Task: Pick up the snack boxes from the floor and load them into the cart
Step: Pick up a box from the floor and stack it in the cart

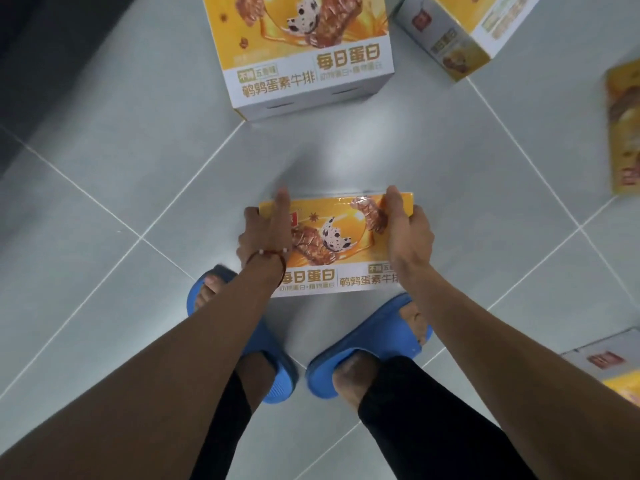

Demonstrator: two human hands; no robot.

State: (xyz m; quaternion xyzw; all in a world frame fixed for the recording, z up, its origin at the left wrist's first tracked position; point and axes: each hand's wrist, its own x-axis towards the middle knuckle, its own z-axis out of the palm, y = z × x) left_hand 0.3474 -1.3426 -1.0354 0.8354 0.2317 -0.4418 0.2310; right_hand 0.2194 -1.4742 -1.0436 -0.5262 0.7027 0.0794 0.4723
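Note:
A yellow and white snack box point(341, 244) with printed snack bars is held just in front of my feet, above the grey tiled floor. My left hand point(265, 233) grips its left end, thumb across the top face. My right hand point(405, 230) grips its right end the same way. A larger box of the same design point(301, 53) stands on the floor straight ahead. Another box point(464, 32) lies tilted at the upper right. No cart is in view.
A yellow box point(625, 129) lies at the right edge and a further box point(613, 368) sits at the lower right. My feet in blue slippers point(367, 348) stand below the held box. A dark surface point(31, 46) runs along the upper left.

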